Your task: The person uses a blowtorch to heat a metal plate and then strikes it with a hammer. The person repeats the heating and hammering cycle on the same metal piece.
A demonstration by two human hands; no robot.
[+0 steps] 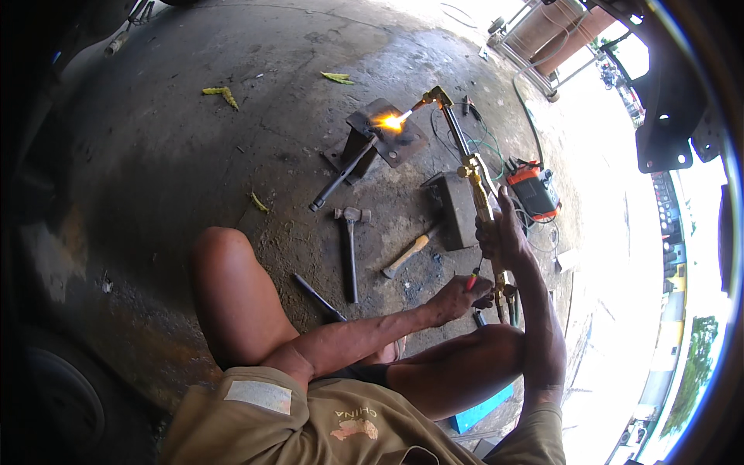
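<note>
My right hand is wrapped round the brass handle of a cutting torch, which points up and away from me. A bright orange-white flame leaves its bent head and plays on the top plate of a rusty steel stand. A dark metal bar leans against that stand, its near end toward me. My left hand is closed at the rear end of the torch, by its valves and hoses. A small red stick-like thing pokes up from its fingers; its kind is unclear.
A hammer, a wooden-handled tool and a dark rod lie before my legs. A grey metal block and an orange-black machine with cables stand to the right. Gas cylinders on a cart are at far right.
</note>
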